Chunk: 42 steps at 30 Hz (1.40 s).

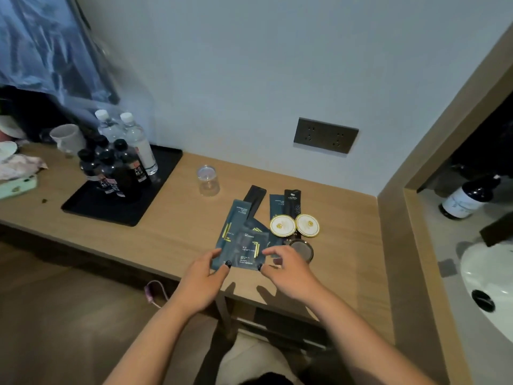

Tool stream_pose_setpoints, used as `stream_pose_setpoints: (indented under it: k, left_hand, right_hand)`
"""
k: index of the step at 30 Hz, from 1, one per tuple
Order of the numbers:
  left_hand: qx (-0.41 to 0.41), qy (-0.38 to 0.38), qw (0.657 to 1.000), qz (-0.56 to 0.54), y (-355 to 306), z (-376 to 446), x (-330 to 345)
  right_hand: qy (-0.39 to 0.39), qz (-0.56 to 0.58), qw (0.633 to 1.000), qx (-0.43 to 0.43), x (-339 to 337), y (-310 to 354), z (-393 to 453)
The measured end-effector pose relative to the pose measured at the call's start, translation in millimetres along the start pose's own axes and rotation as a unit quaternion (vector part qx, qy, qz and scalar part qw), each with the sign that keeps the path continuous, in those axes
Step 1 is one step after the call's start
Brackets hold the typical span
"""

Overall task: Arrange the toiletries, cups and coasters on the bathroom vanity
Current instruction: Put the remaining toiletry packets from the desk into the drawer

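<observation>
Near the front edge of the wooden counter: a dark teal foil sachet, gripped at its lower corners. Left hand pinching the left corner, right hand pinching the right, remaining fingers loosely curled. Just behind, more teal and black sachets fanned out, with two round white gold-rimmed coasters toward the right edge. Farther back, a clear plastic cup, upside down. At the left, a black tray carrying bottles.
</observation>
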<state>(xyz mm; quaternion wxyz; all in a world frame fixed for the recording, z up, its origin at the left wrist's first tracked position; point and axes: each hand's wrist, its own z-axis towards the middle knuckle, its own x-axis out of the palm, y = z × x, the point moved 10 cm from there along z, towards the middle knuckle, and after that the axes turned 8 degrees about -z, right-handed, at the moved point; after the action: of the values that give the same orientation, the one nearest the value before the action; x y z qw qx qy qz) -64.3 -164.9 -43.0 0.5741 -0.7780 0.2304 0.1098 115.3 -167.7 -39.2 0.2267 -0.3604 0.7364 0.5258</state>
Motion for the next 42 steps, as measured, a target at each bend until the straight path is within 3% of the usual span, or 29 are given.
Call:
stream_pose_setpoints:
  k: [6, 15, 24, 31, 37, 42]
  left_hand:
    - [-0.017, 0.035, 0.999, -0.021, 18, 48, 1]
    - [-0.064, 0.013, 0.998, -0.025, 41, 114, 6]
    - [-0.06, 0.0, 0.997, 0.043, 57, 169, 13]
    - [-0.065, 0.063, 0.995, 0.033, 70, 193, 15]
    - [-0.066, 0.066, 0.996, 0.004, 70, 209, -5]
    - [-0.067, 0.053, 0.994, -0.061, 64, 216, -26]
  right_hand:
    - [-0.007, 0.027, 0.999, 0.043, 12, -6, 39]
    - [0.02, 0.04, 0.996, 0.08, 20, -15, 89]
    - [0.016, -0.009, 0.995, 0.101, 11, -23, 114]
    - [-0.006, -0.025, 0.986, 0.166, 25, -22, 124]
    - [-0.038, -0.079, 0.987, 0.136, 31, -9, 132]
    - [-0.006, -0.194, 0.975, 0.108, 46, -4, 146]
